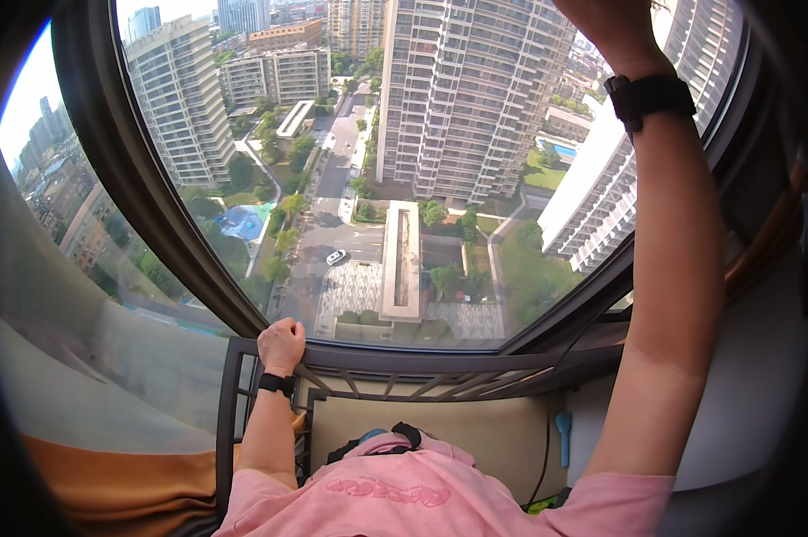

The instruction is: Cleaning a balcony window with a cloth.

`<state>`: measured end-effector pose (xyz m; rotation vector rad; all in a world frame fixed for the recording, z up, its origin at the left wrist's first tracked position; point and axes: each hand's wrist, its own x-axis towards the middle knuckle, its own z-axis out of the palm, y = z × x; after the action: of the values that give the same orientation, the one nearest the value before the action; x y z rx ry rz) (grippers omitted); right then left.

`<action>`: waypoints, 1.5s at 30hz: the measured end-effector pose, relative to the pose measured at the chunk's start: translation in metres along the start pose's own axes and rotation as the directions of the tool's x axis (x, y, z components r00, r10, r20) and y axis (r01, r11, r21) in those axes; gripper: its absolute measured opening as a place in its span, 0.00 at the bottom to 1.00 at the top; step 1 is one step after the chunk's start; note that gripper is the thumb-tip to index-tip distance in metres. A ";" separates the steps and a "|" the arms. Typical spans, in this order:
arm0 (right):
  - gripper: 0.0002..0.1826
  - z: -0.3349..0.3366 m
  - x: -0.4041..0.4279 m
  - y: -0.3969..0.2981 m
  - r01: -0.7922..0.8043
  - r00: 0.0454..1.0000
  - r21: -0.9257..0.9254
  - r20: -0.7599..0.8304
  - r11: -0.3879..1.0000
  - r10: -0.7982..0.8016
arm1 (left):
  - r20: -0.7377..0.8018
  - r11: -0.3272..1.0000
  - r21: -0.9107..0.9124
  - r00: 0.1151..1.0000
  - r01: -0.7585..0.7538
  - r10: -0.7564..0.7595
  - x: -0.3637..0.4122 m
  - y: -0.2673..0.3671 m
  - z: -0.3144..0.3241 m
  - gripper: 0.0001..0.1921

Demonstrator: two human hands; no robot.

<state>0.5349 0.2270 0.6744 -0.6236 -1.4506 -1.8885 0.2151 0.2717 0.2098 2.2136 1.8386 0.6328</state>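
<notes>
A large window pane (350, 168) in a dark frame fills the view before me, with high-rise buildings and a road far below. My left hand (281, 344), a black band on its wrist, is closed on the dark metal railing (430, 362) near its left corner. Raised at the upper right before the glass is my right hand (608, 30), with a black band round the wrist. Its fingers are cut off by the top edge, so whether they hold or touch anything is hidden.
An orange curtain (128, 480) hangs at the lower left beside the railing. Below the railing is a beige surface (437, 436). A blue handled object (564, 440) and a dark cable (546, 463) lie to its right. A thick window post (128, 168) rises on the left.
</notes>
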 end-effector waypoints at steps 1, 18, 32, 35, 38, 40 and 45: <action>0.18 -0.001 0.002 -0.004 0.000 1.000 -0.001 0.000 1.000 0.000 | -0.001 1.000 0.000 1.000 -0.001 0.001 0.001 0.001 0.000 0.13; 0.17 -0.019 -0.023 -0.066 0.018 0.935 0.370 0.322 0.929 -0.147 | -0.021 1.000 -0.010 1.000 -0.019 0.019 0.004 -0.007 0.005 0.14; 0.22 -0.116 -0.141 0.043 -0.243 0.892 -0.149 0.353 0.958 0.281 | -0.024 0.999 0.032 0.999 -0.041 0.042 0.003 -0.005 0.003 0.13; 0.21 -0.134 -0.162 0.053 -0.336 0.851 -0.234 0.341 0.913 0.400 | -0.017 0.998 0.048 0.999 -0.041 0.042 0.003 -0.005 0.005 0.13; 0.21 -0.138 -0.171 0.049 -0.391 0.833 -0.229 0.324 0.892 0.448 | -0.006 0.997 0.060 0.999 -0.037 0.037 0.003 -0.006 0.004 0.13; 0.21 -0.139 -0.174 0.045 -0.419 0.826 -0.239 0.301 0.876 0.477 | 0.003 0.998 0.059 0.999 -0.038 0.038 0.004 -0.004 0.005 0.13; 0.22 -0.119 -0.162 -0.012 -0.425 0.823 -0.151 0.346 0.893 0.450 | 0.024 0.996 0.090 0.999 -0.027 0.025 0.004 -0.002 0.004 0.13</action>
<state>0.6359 0.1496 0.5186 -1.2912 -1.3186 -1.5062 0.2161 0.2767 0.2063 2.2956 1.8649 0.5361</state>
